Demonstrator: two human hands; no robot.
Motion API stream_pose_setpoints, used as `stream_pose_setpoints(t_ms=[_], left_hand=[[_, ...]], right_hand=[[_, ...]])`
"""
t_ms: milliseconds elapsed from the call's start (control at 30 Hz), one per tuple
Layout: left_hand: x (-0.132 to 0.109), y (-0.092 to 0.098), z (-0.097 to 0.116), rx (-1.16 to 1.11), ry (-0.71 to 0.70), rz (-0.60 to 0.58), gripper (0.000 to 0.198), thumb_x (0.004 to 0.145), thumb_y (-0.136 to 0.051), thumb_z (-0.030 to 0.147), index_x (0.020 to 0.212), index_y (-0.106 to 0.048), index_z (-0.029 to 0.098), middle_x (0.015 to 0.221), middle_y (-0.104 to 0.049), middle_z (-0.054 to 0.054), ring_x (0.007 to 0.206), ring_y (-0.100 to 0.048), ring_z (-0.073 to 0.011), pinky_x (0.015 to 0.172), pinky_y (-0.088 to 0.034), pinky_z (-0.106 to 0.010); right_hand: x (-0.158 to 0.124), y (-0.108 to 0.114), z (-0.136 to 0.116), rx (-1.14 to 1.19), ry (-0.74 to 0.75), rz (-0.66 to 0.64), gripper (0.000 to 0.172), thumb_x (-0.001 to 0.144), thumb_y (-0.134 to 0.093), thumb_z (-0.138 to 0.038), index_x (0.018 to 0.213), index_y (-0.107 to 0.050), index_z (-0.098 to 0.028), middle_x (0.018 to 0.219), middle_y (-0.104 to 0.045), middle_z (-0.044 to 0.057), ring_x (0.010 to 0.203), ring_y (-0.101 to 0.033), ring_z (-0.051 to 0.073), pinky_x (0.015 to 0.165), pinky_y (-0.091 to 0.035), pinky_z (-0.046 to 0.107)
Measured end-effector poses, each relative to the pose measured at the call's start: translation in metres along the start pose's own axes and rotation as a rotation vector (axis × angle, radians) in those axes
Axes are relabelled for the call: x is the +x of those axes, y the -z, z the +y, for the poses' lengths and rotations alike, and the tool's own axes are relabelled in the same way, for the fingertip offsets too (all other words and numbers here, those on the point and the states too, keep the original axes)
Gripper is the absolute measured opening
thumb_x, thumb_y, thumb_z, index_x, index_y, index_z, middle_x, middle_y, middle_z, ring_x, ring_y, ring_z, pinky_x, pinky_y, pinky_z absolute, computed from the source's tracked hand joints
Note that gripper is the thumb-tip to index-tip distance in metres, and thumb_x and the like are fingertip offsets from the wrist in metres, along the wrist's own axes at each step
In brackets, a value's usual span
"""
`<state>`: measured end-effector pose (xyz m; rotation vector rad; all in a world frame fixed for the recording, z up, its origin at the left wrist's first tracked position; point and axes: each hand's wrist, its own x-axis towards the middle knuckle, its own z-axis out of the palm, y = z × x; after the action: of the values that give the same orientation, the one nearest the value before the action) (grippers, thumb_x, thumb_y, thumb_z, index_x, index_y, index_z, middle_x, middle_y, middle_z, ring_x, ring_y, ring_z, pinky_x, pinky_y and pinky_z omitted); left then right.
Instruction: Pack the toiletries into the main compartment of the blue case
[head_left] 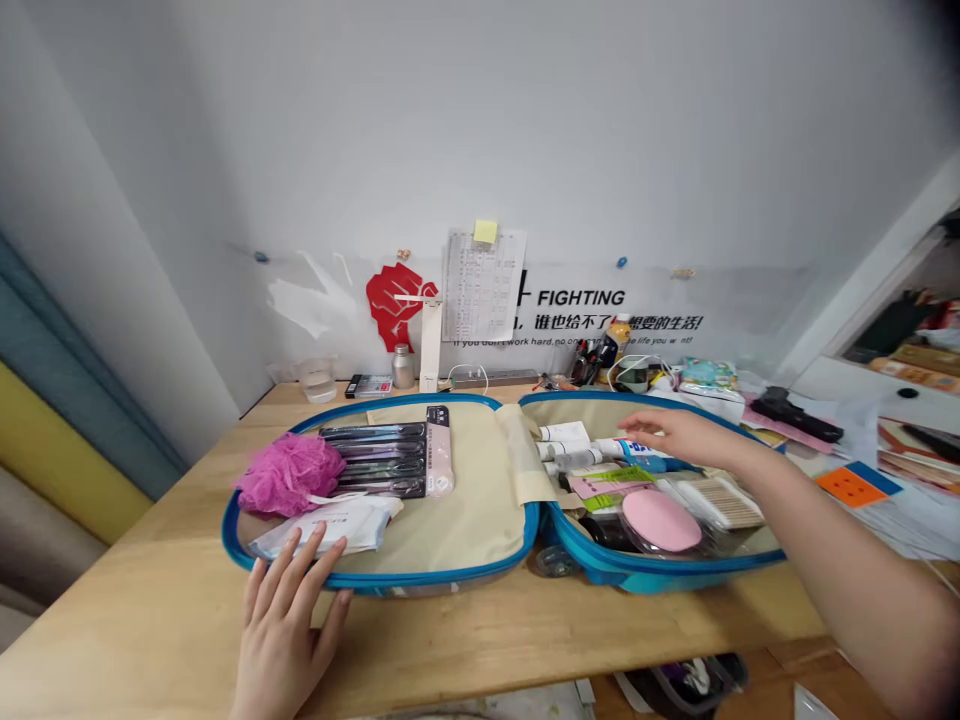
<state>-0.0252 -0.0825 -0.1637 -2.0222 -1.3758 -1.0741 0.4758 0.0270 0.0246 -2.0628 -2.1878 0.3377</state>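
Left hand, fingers spread, at case's near-left rim (perhaps steadying it); right hand, fingers loosely parted, by blue-and-white tube.

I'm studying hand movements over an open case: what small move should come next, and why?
Perhaps close the right hand gently on the blue tube: the hand is loosely open right by it, with no item visible in its grasp. The left hand is by the white packet, in the other half of the case.
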Motion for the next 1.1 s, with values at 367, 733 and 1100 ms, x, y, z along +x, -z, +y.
stream_pose_setpoints(t_ms=[367,733,1100], left_hand=[[0.000,0.001,-0.002,0.006,0.005,-0.003,0.063,0.090,-0.052,0.021,0.151,-0.034,0.028,0.148,-0.048,-0.010,0.146,-0.029,-0.0254,0.121,-0.015,-0.044],[0.000,0.001,0.000,0.010,0.010,-0.001,0.063,0.091,-0.052,0.021,0.151,-0.034,0.028,0.148,-0.048,-0.010,0.146,-0.029,-0.0250,0.121,-0.016,-0.045],[0.001,0.002,0.001,-0.003,0.014,-0.002,0.063,0.090,-0.053,0.021,0.150,-0.035,0.029,0.147,-0.050,-0.009,0.145,-0.031,-0.0256,0.121,-0.016,-0.045]], right_hand=[[-0.017,-0.018,0.021,-0.015,-0.007,-0.085,0.035,0.069,-0.058,-0.028,0.102,-0.069,-0.023,0.122,-0.068,0.013,0.112,-0.063,0.031,0.096,-0.047,0.039],[-0.008,-0.032,-0.004,-0.015,0.077,-0.240,0.019,0.066,-0.062,-0.031,0.083,-0.066,-0.023,0.097,-0.072,0.009,0.093,-0.066,0.025,0.082,-0.048,0.033],[-0.003,-0.033,-0.002,-0.040,0.081,-0.289,0.010,0.064,-0.062,-0.027,0.073,-0.063,-0.022,0.083,-0.069,0.007,0.079,-0.063,0.022,0.072,-0.046,0.031]])
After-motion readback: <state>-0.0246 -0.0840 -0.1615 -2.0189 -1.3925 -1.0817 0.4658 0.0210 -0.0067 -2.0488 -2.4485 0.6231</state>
